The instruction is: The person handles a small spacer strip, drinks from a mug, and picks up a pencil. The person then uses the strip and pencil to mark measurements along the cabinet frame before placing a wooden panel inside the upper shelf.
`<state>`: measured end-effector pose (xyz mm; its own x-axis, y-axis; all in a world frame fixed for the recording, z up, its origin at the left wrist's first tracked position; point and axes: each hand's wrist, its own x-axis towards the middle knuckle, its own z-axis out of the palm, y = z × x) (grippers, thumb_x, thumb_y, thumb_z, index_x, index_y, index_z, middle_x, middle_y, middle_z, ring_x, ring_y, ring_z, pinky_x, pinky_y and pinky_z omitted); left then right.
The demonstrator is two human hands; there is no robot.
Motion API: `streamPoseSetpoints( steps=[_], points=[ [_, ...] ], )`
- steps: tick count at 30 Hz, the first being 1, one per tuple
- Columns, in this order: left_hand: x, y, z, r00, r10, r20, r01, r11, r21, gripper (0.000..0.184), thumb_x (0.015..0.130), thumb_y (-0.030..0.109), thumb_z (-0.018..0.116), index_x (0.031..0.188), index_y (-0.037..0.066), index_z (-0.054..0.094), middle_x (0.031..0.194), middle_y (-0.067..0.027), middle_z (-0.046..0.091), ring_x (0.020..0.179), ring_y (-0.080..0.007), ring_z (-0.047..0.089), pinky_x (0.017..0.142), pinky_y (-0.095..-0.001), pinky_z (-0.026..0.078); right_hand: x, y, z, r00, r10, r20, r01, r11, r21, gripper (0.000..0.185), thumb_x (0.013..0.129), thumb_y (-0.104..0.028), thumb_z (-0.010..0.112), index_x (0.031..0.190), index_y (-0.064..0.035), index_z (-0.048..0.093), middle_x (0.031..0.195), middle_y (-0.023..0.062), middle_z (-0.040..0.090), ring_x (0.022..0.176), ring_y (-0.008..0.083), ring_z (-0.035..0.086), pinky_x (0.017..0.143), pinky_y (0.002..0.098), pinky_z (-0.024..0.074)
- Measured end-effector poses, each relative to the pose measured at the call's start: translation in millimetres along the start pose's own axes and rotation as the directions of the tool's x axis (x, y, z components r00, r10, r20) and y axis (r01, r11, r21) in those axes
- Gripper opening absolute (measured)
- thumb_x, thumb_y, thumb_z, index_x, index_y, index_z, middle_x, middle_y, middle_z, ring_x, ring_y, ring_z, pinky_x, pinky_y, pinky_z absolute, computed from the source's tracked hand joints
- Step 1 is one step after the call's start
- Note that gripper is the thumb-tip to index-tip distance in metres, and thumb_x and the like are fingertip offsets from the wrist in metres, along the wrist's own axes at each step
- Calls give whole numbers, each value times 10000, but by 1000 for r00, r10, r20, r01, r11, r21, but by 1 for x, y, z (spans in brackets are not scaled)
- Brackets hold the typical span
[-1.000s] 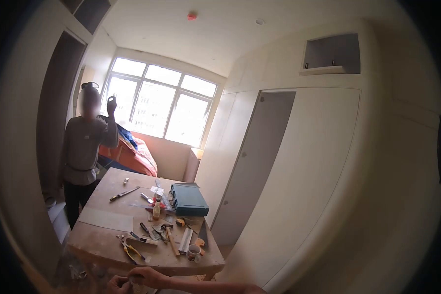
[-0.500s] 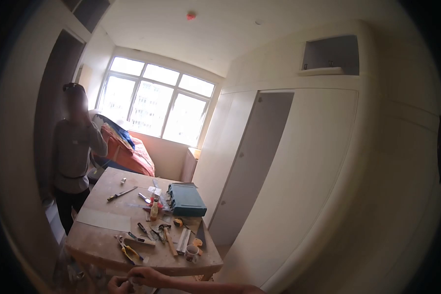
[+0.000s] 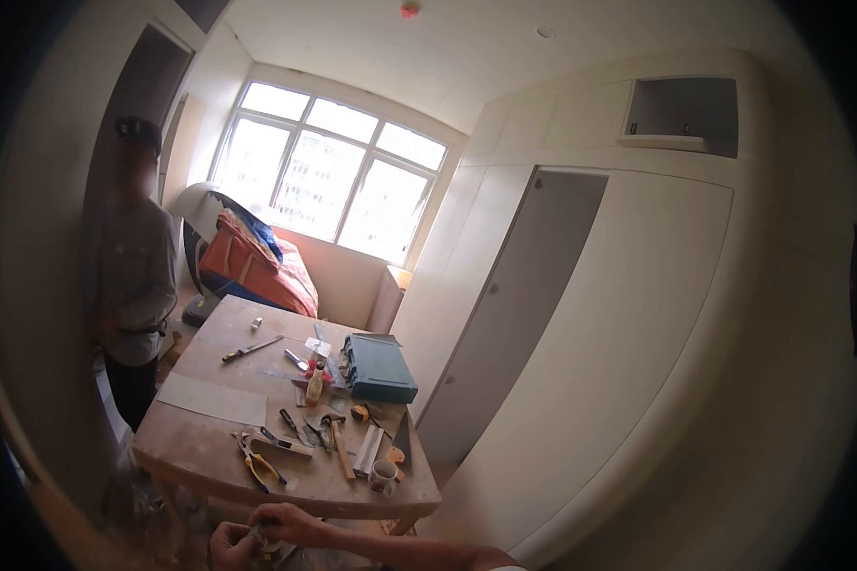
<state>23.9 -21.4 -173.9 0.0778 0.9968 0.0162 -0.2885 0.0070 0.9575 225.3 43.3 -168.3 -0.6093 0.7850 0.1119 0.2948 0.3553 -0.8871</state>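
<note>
At the bottom edge, just off the table's near side, my left hand (image 3: 231,547) and my right hand (image 3: 284,523) are close together with fingers pinched. Between them is a small pale thing, too small and blurred to name. Nearest to them on the table (image 3: 200,447) lie yellow-handled pliers (image 3: 259,464) with their jaws pointing away. A wooden-handled hammer (image 3: 339,447) and a mug (image 3: 384,476) are to the right of the pliers. Beside the hammer is a wooden block-like tool (image 3: 286,443).
Farther back on the table are a teal case (image 3: 381,366), a bottle (image 3: 314,385), a tape measure (image 3: 360,413), a file-like tool (image 3: 252,349) and a flat pale board (image 3: 212,398). A person (image 3: 138,276) stands at the left. Cabinets (image 3: 619,314) line the right wall.
The view has shifted, so the table and room sit differently in it. The person at the left has lowered a raised arm. My hands remain close together.
</note>
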Motion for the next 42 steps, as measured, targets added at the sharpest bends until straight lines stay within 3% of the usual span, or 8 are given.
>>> streamPoseSetpoints(
  steps=[7, 17, 20, 25, 31, 35, 36, 42],
  points=[
    [2, -6, -17, 994, -29, 108, 19, 996, 88, 185, 877, 137, 736, 935, -33, 692, 801, -53, 698, 711, -96, 636, 660, -257, 517, -5, -23, 5, 994, 109, 29, -110, 994, 14, 229, 887, -75, 673, 1105, -16, 639, 947, 101, 681, 885, 157, 641, 810, 337, 533],
    [-5, -12, -18, 989, 71, 126, -116, 908, 403, 171, 862, 123, 678, 949, -24, 692, 784, -94, 684, 745, -128, 620, 702, -324, 518, -7, -15, 9, 990, -140, 14, 140, 970, -199, 216, 879, -64, 695, 1094, -44, 696, 979, 160, 702, 932, 279, 691, 843, 399, 536],
    [-9, 17, -5, 983, 94, 159, -149, 911, 385, 113, 905, 104, 618, 921, -4, 648, 754, -65, 631, 695, -125, 579, 643, -325, 484, -5, -12, 6, 975, -222, -2, 217, 953, -211, 221, 875, -123, 741, 1080, -50, 706, 1011, 175, 703, 955, 341, 692, 838, 411, 541],
    [-21, -4, -30, 978, -180, 109, 160, 973, 167, 90, 998, 102, 600, 972, 23, 635, 828, -30, 654, 745, -85, 607, 670, -263, 508, -8, -48, 18, 996, 54, 65, -54, 999, -8, 277, 888, -124, 684, 1153, -47, 682, 1010, 180, 697, 927, 332, 693, 821, 395, 547],
    [-39, -6, -52, 982, -186, 12, 185, 981, 65, 94, 1023, 132, 612, 1015, 40, 632, 881, -47, 684, 771, -100, 650, 722, -273, 554, -12, -74, -23, 985, 96, 144, -60, 969, -238, 401, 930, -122, 657, 1327, -78, 620, 1111, 152, 660, 1129, 296, 610, 929, 393, 522],
    [-49, -5, -57, 977, -204, -58, 206, 978, 31, 105, 1022, 143, 624, 1021, 39, 637, 883, -53, 689, 759, -103, 651, 720, -267, 552, -38, -51, -130, 958, 237, -161, -283, 868, -407, 213, 973, -186, 621, 1068, -21, 716, 995, 120, 697, 907, 232, 668, 825, 351, 547],
    [-50, -4, -57, 972, -219, -88, 222, 975, 26, 111, 1019, 148, 632, 1025, 37, 640, 882, -56, 692, 753, -105, 652, 718, -266, 551, -55, -21, -156, 939, 181, -293, -241, 953, -183, 243, 997, -215, 604, 1029, 3, 707, 877, 78, 692, 773, 165, 646, 732, 320, 543],
    [-47, -16, -50, 962, -210, -172, 219, 975, 34, 125, 1003, 178, 672, 1035, 61, 644, 892, -50, 689, 725, -103, 646, 697, -268, 554, -158, 149, -233, 502, 418, -757, -600, 799, 43, 319, 1018, -288, 580, 1003, 11, 690, 829, 63, 656, 595, 138, 603, 500, 281, 478]
  ],
)
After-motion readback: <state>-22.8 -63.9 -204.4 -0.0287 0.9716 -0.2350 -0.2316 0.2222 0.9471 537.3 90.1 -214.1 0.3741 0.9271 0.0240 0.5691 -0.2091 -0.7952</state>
